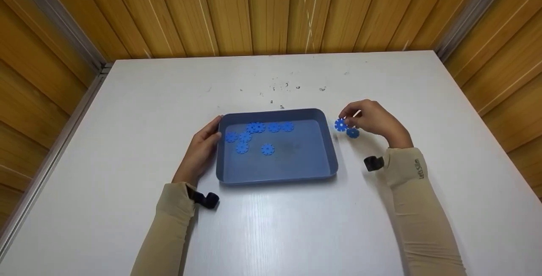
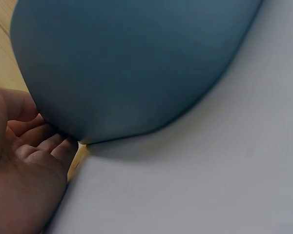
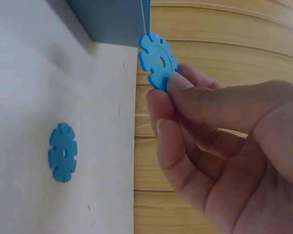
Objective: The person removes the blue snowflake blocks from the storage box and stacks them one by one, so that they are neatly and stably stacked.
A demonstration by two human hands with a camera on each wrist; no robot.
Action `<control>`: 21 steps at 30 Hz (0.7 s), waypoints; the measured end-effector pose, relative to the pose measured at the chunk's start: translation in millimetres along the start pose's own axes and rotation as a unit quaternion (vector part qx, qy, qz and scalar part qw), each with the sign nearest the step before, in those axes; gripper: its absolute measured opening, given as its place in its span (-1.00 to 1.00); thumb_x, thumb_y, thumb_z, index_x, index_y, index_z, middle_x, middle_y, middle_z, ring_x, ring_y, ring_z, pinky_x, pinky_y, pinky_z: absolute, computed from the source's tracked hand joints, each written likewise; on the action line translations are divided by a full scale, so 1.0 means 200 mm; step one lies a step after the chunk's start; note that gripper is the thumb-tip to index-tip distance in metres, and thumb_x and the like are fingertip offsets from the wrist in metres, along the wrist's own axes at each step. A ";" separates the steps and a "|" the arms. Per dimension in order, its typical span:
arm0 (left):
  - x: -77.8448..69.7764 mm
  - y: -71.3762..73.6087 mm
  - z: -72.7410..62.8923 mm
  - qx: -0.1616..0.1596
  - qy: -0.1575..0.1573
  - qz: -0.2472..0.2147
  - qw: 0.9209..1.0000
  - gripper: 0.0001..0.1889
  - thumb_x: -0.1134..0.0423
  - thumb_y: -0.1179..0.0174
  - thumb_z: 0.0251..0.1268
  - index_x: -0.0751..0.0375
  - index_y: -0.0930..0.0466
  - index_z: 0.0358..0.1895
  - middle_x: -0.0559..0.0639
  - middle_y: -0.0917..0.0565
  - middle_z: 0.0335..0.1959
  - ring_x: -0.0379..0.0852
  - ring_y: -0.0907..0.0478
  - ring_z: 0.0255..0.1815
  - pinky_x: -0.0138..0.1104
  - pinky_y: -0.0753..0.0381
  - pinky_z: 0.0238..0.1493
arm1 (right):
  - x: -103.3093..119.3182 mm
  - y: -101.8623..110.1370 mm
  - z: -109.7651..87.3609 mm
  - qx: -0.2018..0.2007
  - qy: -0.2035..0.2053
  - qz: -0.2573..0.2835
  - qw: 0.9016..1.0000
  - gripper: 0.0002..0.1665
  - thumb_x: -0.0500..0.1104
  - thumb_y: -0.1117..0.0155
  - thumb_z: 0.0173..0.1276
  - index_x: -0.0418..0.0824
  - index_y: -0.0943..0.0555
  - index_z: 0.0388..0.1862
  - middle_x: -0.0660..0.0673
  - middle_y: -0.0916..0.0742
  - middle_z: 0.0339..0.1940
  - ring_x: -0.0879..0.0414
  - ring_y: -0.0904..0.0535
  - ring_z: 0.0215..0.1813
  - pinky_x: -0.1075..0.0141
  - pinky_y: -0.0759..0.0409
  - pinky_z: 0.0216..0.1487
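A shallow blue-grey tray [image 1: 296,161] lies on the white table with several blue notched plastic discs [image 1: 242,147] in it, mostly toward its back left. My left hand [image 1: 199,153] holds the tray's left side, thumb by the rim; in the left wrist view, its fingers bend against the tray wall [image 2: 117,97]. Just beyond the tray's right side, my right hand [image 1: 374,119] pinches one notched disc [image 3: 149,58] between thumb and fingertips, above the table. Beneath it, a second disc [image 3: 62,168] lies flat on the table.
The white table [image 1: 271,233] reaches back to a wood-patterned wall [image 1: 271,13], with more panels at both sides. Small dark marks [image 1: 297,87] dot the surface behind the tray. A black wrist camera [image 1: 374,164] juts from the right sleeve, another [image 1: 210,200] from the left.
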State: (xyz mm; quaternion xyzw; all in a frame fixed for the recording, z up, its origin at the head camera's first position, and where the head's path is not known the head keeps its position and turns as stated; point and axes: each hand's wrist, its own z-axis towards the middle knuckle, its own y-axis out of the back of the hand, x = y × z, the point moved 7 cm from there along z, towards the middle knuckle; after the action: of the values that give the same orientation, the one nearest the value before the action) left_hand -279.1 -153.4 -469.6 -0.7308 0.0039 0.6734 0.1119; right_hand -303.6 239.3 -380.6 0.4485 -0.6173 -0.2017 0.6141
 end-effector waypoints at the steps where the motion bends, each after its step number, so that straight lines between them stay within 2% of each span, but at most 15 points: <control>1: 0.00 0.00 0.00 0.000 0.000 0.001 1.000 -0.43 0.42 0.17 0.46 0.13 -0.07 0.51 -0.07 -0.09 0.55 -0.21 0.09 0.58 -0.31 0.10 0.57 | -0.01 0.00 0.00 0.000 -0.003 0.002 1.000 -0.76 -0.31 -0.20 0.34 -0.25 -0.67 -0.04 -0.24 -0.69 -0.14 -0.05 -0.63 -0.15 0.25 -0.54 -0.13; 11: 0.01 0.01 0.01 0.000 0.005 0.001 1.000 -0.42 0.42 0.17 0.46 0.12 -0.07 0.51 -0.07 -0.10 0.55 -0.20 0.08 0.58 -0.30 0.07 0.57 | -0.13 0.01 -0.02 -0.003 -0.016 0.014 1.000 -0.75 -0.33 -0.18 0.34 -0.31 -0.65 -0.03 -0.28 -0.68 -0.12 -0.09 -0.63 -0.15 0.34 -0.54 -0.21; 16: 0.01 0.01 0.01 0.004 -0.005 0.014 1.000 -0.42 0.42 0.17 0.46 0.16 -0.05 0.51 -0.03 -0.07 0.56 -0.18 0.10 0.58 -0.30 0.10 0.57 | -0.18 0.00 -0.02 -0.003 -0.024 0.023 0.999 -0.75 -0.33 -0.17 0.34 -0.34 -0.64 -0.03 -0.28 -0.67 -0.11 -0.03 -0.63 -0.17 0.38 -0.55 -0.23; 21: 0.01 0.01 0.01 -0.005 0.003 0.016 1.000 -0.42 0.41 0.16 0.45 0.11 -0.07 0.51 -0.08 -0.09 0.55 -0.22 0.08 0.58 -0.32 0.08 0.56 | -0.22 0.00 -0.02 -0.004 -0.030 0.016 0.999 -0.76 -0.32 -0.18 0.34 -0.32 -0.66 -0.05 -0.27 -0.68 -0.11 0.02 -0.60 -0.18 0.40 -0.54 -0.24</control>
State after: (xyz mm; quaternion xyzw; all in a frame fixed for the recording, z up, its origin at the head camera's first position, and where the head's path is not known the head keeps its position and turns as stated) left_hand -280.5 -153.9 -471.4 -0.7335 0.0129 0.6726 0.0972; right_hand -306.3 275.4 -404.5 0.4298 -0.6418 -0.2074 0.6003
